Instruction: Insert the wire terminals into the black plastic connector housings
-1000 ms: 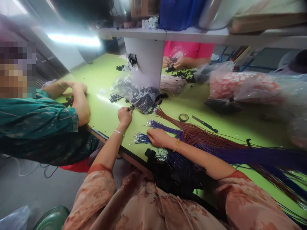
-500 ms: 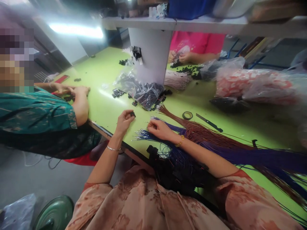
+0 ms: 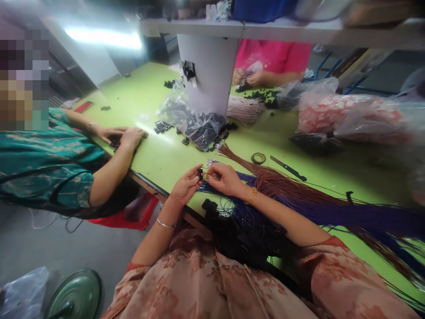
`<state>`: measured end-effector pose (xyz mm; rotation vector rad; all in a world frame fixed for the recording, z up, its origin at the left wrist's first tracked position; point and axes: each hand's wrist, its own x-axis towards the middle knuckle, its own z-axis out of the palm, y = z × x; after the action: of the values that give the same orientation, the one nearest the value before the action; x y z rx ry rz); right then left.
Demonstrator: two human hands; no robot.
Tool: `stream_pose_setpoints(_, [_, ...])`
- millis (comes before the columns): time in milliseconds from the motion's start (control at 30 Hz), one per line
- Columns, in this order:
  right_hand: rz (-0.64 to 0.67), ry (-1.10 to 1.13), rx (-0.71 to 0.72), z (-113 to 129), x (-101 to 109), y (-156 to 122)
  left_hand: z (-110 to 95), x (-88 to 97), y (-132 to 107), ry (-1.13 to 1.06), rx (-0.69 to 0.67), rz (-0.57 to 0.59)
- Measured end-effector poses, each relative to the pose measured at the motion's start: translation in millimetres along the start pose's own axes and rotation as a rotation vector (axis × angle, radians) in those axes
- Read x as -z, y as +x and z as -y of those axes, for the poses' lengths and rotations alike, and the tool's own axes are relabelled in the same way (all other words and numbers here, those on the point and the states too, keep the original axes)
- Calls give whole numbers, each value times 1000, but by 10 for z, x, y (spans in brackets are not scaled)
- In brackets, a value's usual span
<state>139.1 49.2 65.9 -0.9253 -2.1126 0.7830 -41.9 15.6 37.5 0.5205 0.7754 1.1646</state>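
Observation:
My left hand [image 3: 185, 187] pinches a small black connector [image 3: 200, 173] just above the green table [image 3: 159, 155]. My right hand [image 3: 223, 178] meets it from the right, its fingers pinched on a thin blue wire at the connector. Under both hands lies a long bundle of blue wires [image 3: 332, 215], and a brown wire bundle [image 3: 265, 177] fans out beside it. A heap of finished black connectors with wires [image 3: 245, 235] rests in my lap at the table edge.
A clear bag of black connectors [image 3: 195, 126] leans against a white post [image 3: 209, 75]. Loose connectors [image 3: 161, 127], a tape roll [image 3: 258, 157] and a black cutter [image 3: 287, 168] lie on the table. A person in teal works at left, another in pink across. Plastic bags [image 3: 338, 117] sit at right.
My left hand picked up a black connector near the bag and brought it to my right hand, which lifted a blue wire to meet it. The person at left moved a hand forward.

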Motion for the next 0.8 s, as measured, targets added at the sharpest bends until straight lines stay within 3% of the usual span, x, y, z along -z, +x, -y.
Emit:
stream_pose_setpoints(333, [29, -249, 303, -93, -3, -10, -24, 28, -21, 17, 66, 2])
stream_pose_setpoints(600, [86, -281, 290, -139, -22, -12, -1, 41, -11, 24, 74, 16])
stream_pose_setpoints(800, [128, -303, 295, -186, -78, -17, 96, 4, -3, 109, 23, -55])
